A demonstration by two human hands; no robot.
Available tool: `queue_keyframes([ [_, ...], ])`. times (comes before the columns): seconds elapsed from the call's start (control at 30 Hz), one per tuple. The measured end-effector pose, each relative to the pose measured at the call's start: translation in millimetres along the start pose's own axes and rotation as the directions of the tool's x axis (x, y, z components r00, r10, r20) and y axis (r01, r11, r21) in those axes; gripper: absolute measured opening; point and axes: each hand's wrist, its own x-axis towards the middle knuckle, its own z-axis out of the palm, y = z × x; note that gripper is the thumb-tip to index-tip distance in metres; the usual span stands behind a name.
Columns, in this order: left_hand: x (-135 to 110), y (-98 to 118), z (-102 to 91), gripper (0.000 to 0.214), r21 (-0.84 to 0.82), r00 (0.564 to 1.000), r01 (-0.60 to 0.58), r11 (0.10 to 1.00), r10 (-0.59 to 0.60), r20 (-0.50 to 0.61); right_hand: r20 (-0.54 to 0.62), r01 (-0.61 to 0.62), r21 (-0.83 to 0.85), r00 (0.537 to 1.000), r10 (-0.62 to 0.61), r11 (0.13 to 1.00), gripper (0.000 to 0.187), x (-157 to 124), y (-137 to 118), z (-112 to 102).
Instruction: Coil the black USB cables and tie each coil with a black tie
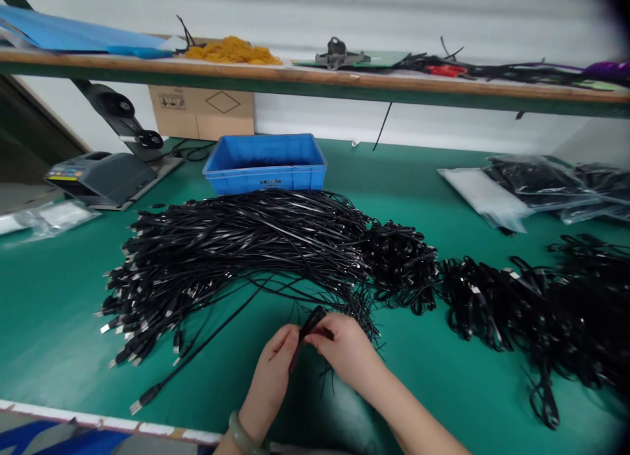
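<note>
Near the front of the table, my left hand (275, 366) and my right hand (347, 346) are close together, both closed on one folded black cable (312, 320). The fingers hide most of that bundle. Just beyond them lies a large heap of straight black USB cables (246, 238), with metal plugs sticking out at its left end. One loose USB cable (182, 368) stretches toward the front left, its plug near the table edge. Short black ties (361, 310) are scattered right behind my right hand. Coiled cable bundles (492, 304) are piled to the right.
A blue bin (266, 176) stands behind the heap. At left is a grey tape dispenser-like machine (103, 176). Bagged black items (541, 179) lie at the back right. Overhead, a shelf (315, 77) carries yellow bands (233, 50) and a clamp-like tool (337, 53).
</note>
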Motion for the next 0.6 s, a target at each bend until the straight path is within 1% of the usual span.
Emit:
queue_keyframes([
  [0.07,-0.6,-5.0,2.9,0.047,-0.041,0.995,0.074,0.996,-0.071,0.063,-0.064,0.107,-0.113,0.991,-0.114,0.988,0.013,-1.6,-1.3,-2.2],
  [0.13,-1.1,-7.4,2.0,0.055,-0.07,0.976,0.163,0.984,-0.15,0.161,-0.085,0.157,-0.22,0.98,-0.18,0.963,0.016,-2.9,-0.6,-4.1],
  [0.17,-1.1,-7.2,-0.1,0.058,-0.08,0.97,0.172,0.982,-0.155,0.187,-0.083,0.168,-0.273,0.977,-0.197,0.947,0.018,-3.5,0.1,-4.4],
  [0.2,-0.9,-5.9,-3.1,0.06,-0.088,0.974,0.149,0.985,-0.131,0.185,-0.072,0.175,-0.315,0.976,-0.207,0.933,0.019,-4.1,0.7,-4.2],
  [0.23,-0.4,-3.7,-6.6,0.057,-0.091,0.985,0.098,0.991,-0.083,0.152,-0.046,0.185,-0.335,0.976,-0.212,0.924,0.019,-4.7,1.0,-3.6],
  [0.3,1.2,2.6,-13.5,0.046,-0.064,0.999,-0.01,0.998,0.012,0.043,0.022,0.2,-0.28,0.979,-0.202,0.939,0.018,-5.6,0.5,-1.8],
  [0.33,1.8,5.9,-16.1,0.039,-0.033,0.999,-0.027,0.999,0.028,0.018,0.048,0.195,-0.212,0.981,-0.189,0.958,0.017,-5.7,-0.3,-1.1],
  [0.37,2.0,9.1,-17.7,0.034,0.005,1.0,-0.023,1.0,0.023,0.02,0.06,0.178,-0.131,0.983,-0.172,0.975,0.016,-5.5,-1.1,-0.7],
  [0.43,0.5,14.4,-18.1,0.025,0.076,0.996,0.012,0.997,-0.018,0.085,0.024,0.125,-0.006,0.992,-0.124,0.992,0.015,-4.4,-1.9,-1.2],
  [0.47,-1.1,16.7,-17.3,0.023,0.099,0.991,0.017,0.995,-0.031,0.132,-0.017,0.106,0.016,0.994,-0.105,0.994,0.015,-3.7,-1.8,-1.9],
  [0.53,-4.8,20.9,-15.3,0.022,0.111,0.978,-0.026,0.993,0.002,0.206,-0.075,0.107,-0.013,0.991,-0.107,0.994,0.015,-3.0,-0.6,-3.7],
  [0.6,-6.4,24.8,-14.9,0.019,0.13,0.967,-0.123,0.984,0.089,0.237,-0.082,0.137,-0.073,0.986,-0.142,0.988,0.017,-3.7,0.6,-4.4],
])
